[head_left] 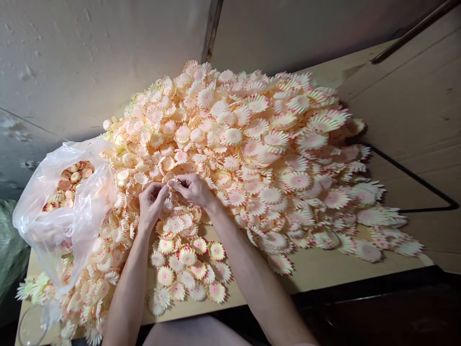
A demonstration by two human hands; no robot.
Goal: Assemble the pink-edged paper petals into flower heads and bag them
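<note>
A big heap of cream and pink fabric flower heads (252,144) covers most of a tan table (317,269). Both my hands meet at the heap's near edge. My left hand (151,202) has its fingers curled and pinched on a small flower piece (170,181). My right hand (192,188) pinches the same piece from the other side, fingertips touching those of the left. Below the hands lies a flat cluster of finished-looking flowers (190,269), pink centres up.
A clear plastic bag (61,211) holding smaller flower pieces stands at the left of the heap. Cardboard sheets (414,120) with a dark metal rod (414,178) lie at the right. A grey wall (90,57) rises behind. The table's front edge runs just above my knee.
</note>
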